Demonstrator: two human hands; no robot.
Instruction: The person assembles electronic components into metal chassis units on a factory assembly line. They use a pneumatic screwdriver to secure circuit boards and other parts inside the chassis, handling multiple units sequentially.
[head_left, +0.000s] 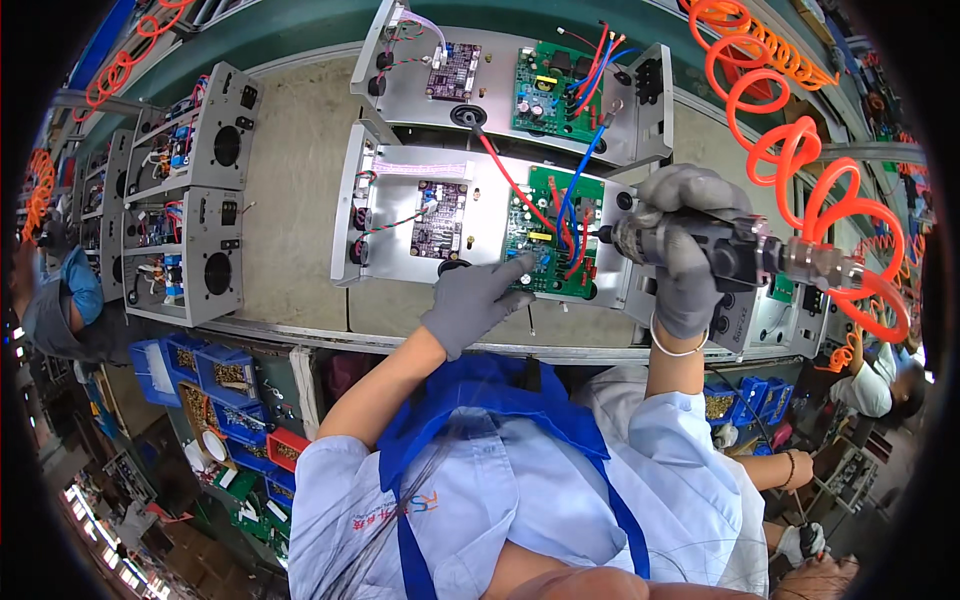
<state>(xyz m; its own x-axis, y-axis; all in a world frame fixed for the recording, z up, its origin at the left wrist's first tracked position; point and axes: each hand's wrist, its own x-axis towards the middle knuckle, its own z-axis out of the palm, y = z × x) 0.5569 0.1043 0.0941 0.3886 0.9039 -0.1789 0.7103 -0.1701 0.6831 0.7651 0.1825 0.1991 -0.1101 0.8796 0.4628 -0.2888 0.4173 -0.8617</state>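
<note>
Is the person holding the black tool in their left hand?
No: the right hand grips the black tool, while the left hand lies at the near edge of the green circuit board.

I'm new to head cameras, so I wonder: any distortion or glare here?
Head view: the bench looks bowed and the corners are black; glare whitens the middle of the near chassis; lower-left windows look washed out.
</note>
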